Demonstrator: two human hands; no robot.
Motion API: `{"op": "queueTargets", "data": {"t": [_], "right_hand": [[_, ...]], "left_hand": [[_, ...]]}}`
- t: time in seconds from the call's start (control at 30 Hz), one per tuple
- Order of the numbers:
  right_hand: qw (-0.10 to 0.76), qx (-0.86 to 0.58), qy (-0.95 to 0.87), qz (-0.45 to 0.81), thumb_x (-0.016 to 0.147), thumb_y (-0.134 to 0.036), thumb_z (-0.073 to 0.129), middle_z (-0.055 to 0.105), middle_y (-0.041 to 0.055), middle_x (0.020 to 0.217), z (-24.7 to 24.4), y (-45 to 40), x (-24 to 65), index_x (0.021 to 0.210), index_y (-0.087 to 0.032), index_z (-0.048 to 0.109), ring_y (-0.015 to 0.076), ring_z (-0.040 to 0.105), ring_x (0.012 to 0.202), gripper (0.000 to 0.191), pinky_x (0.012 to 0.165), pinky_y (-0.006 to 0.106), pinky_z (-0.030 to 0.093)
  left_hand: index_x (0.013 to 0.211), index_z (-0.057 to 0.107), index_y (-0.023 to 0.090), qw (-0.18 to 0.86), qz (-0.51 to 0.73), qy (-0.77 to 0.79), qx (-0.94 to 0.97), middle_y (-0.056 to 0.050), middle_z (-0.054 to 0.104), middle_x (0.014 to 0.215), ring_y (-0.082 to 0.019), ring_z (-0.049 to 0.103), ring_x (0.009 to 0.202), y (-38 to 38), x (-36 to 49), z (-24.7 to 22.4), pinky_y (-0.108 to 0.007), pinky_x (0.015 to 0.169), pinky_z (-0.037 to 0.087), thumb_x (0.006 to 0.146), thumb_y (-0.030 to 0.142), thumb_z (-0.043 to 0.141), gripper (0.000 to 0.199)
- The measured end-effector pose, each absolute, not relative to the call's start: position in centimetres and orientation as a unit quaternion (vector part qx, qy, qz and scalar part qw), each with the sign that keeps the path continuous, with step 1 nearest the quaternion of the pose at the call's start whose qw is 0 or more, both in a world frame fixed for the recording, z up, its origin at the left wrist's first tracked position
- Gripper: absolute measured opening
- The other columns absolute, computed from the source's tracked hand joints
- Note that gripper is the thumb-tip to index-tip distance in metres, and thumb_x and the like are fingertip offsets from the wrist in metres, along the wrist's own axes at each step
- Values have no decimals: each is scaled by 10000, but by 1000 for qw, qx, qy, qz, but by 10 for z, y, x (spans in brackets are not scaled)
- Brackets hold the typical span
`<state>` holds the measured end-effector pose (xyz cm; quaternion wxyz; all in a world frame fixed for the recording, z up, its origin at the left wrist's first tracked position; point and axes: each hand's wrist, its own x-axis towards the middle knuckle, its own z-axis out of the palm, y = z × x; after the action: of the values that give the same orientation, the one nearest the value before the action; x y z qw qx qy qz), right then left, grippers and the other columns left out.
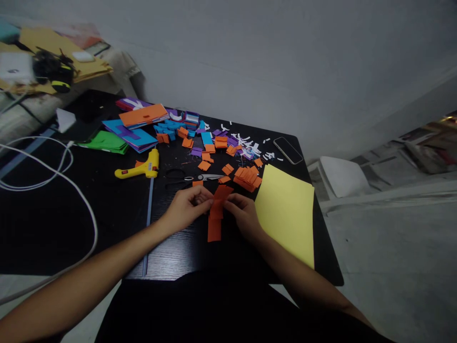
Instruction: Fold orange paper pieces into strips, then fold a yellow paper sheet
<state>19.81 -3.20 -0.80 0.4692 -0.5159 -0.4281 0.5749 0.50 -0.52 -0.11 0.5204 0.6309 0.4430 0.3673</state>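
Between my hands is an orange paper strip (218,207), creased across, held up over the dark table. My left hand (191,206) pinches its left edge, while the thumb and fingers of my right hand (243,212) close on its right edge. Just below the held strip, another orange paper piece (214,230) shows; whether the two are joined I cannot tell. Beyond my left hand lie black-handled scissors (194,178), blades pointing right. Past my right hand sits a pile of folded orange paper pieces (248,178).
A yellow glue gun (141,167) lies left, above a glue stick (149,214). Yellow paper (287,209) is under my right forearm's side. Paper scraps (246,145), blue folders (132,136) and a phone (288,150) line the back. A white cable (84,195) loops at left.
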Motion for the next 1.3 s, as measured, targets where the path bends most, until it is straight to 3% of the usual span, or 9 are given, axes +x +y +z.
{"op": "queueTargets", "data": {"t": [0.57,0.8,1.03,1.17,1.3], "right_hand": [[474,-505,-420,586,732,-362,803,758,6,823,-7,-32,198,821,-227,746,193,677,768,171,776,328,548],[475,-517,-416,578,728,-321,779,704,-22,715,-9,-32,199,743,-220,708,160,630,676,125,713,298,522],[487,-501,-441,564,744,-304,780,769,7,887,-6,-32,199,929,-247,763,199,696,843,195,817,329,554],[478,-502,-455,559,777,-304,741,774,10,898,-7,-32,200,861,-255,786,202,699,857,107,832,337,552],[464,-514,-447,566,801,-308,701,773,18,886,-9,-33,202,886,-254,798,217,697,857,139,795,342,551]], "left_hand": [[869,708,164,528,381,438,621,-12,698,708,-134,633,603,-4,4,-4,-232,566,494,819,310,712,154],[911,703,167,542,382,423,617,-2,695,729,-124,644,613,-5,5,-3,-222,579,504,833,289,704,145],[952,736,186,513,385,404,652,-2,702,729,-118,634,621,-5,3,3,-207,568,479,865,253,658,134],[935,745,181,524,369,393,659,-18,720,744,-135,650,626,-4,0,4,-219,563,476,880,255,624,151],[931,752,175,513,359,396,672,-30,724,766,-151,658,659,-4,-3,5,-235,589,484,874,244,613,165]]}}
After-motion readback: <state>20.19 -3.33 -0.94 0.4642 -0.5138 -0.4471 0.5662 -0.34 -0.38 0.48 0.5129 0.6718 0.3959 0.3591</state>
